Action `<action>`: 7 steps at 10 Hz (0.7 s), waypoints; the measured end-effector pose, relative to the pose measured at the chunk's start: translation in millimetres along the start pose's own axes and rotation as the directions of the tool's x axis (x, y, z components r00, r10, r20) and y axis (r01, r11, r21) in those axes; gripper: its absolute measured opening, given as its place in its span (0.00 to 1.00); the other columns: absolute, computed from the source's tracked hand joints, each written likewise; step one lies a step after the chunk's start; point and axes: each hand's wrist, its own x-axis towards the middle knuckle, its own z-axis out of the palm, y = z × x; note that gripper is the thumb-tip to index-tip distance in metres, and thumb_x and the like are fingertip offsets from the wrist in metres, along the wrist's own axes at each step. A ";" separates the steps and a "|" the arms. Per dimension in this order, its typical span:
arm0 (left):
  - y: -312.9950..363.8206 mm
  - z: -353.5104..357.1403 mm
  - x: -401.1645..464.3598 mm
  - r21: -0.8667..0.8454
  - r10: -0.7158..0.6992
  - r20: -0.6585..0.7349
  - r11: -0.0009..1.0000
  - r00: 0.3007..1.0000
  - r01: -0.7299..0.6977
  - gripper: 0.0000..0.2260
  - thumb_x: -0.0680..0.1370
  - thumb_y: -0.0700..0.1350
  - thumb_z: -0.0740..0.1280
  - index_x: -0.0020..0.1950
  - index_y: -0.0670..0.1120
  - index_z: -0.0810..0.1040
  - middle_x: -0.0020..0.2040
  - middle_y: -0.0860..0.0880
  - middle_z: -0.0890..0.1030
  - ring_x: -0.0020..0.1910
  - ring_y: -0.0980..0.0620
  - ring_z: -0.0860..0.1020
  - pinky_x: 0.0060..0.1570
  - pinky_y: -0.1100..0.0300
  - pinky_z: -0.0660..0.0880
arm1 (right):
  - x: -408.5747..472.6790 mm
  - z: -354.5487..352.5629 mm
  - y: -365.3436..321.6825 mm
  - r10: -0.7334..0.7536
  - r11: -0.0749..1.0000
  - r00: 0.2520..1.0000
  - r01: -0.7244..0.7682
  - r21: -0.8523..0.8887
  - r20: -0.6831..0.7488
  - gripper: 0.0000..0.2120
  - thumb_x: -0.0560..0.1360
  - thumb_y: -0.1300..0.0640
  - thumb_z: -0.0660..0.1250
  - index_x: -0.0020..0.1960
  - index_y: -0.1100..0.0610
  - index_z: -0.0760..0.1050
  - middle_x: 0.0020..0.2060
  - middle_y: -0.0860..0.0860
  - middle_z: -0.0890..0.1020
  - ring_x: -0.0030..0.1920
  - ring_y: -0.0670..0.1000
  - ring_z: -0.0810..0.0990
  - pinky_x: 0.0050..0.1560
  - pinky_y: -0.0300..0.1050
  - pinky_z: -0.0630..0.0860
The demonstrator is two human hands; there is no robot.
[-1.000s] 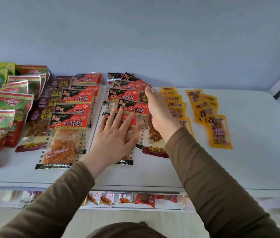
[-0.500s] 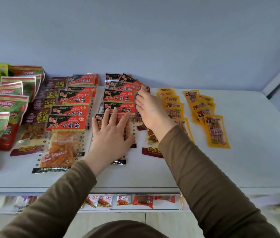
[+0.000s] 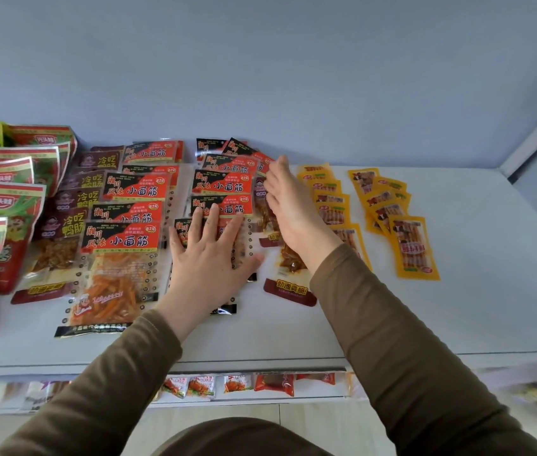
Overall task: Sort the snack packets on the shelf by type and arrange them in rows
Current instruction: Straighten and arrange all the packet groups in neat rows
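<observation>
My left hand point(image 3: 208, 258) lies flat with fingers spread on the front packet of the middle row of red-and-black packets point(image 3: 221, 185). My right hand point(image 3: 288, 205) stands on edge with straight fingers against that row's right side, above a dark maroon packet point(image 3: 290, 287) that lies partly under it. A second row of red-and-black packets point(image 3: 129, 238) runs to the left, with a row of maroon packets point(image 3: 69, 225) beside it. Two rows of small yellow packets point(image 3: 329, 205) point(image 3: 413, 248) lie to the right.
Large green-and-red bags point(image 3: 0, 205) stand overlapped at the far left. The white shelf point(image 3: 458, 307) meets a blue-grey wall behind and a corner post at the right. A lower shelf holds small red packets point(image 3: 227, 383).
My right hand has slid along the right side of the middle row toward the wall. The row looks more squared up. My left hand stays pressed on the front packet.
</observation>
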 end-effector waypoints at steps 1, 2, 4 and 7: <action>-1.0 0.9 0.2 -0.009 0.000 -0.015 1.000 1.000 0.000 0.41 0.73 0.80 0.40 0.82 0.62 0.44 0.85 0.49 0.44 0.83 0.44 0.39 0.76 0.30 0.39 | -1.0 14.6 0.7 0.043 0.991 0.994 -0.055 0.118 0.098 0.31 0.85 0.39 0.48 0.81 0.56 0.56 0.78 0.55 0.65 0.78 0.53 0.64 0.69 0.43 0.69; -2.7 0.9 1.0 -0.007 -0.012 -0.007 1.000 1.000 0.012 0.42 0.72 0.80 0.39 0.83 0.62 0.44 0.85 0.49 0.43 0.83 0.44 0.39 0.77 0.30 0.40 | 1.9 19.1 7.4 0.065 0.985 0.991 -0.082 0.151 0.113 0.31 0.85 0.38 0.46 0.82 0.55 0.56 0.78 0.53 0.66 0.78 0.52 0.64 0.67 0.41 0.68; -3.7 0.2 1.5 0.009 0.006 0.007 1.000 1.000 -0.006 0.40 0.74 0.79 0.43 0.82 0.62 0.43 0.85 0.49 0.42 0.83 0.44 0.37 0.76 0.30 0.39 | 9.2 14.3 19.7 0.054 0.989 0.997 -0.061 0.136 0.054 0.30 0.84 0.37 0.46 0.81 0.52 0.58 0.78 0.51 0.67 0.78 0.50 0.65 0.79 0.52 0.60; -4.3 -0.8 1.3 0.017 0.003 0.021 1.000 1.000 -0.004 0.40 0.74 0.79 0.43 0.82 0.62 0.42 0.85 0.49 0.41 0.83 0.45 0.37 0.77 0.31 0.38 | 13.2 1.2 14.1 0.009 0.995 0.997 -0.002 0.099 -0.073 0.33 0.83 0.35 0.49 0.82 0.50 0.54 0.80 0.51 0.61 0.79 0.52 0.62 0.79 0.55 0.57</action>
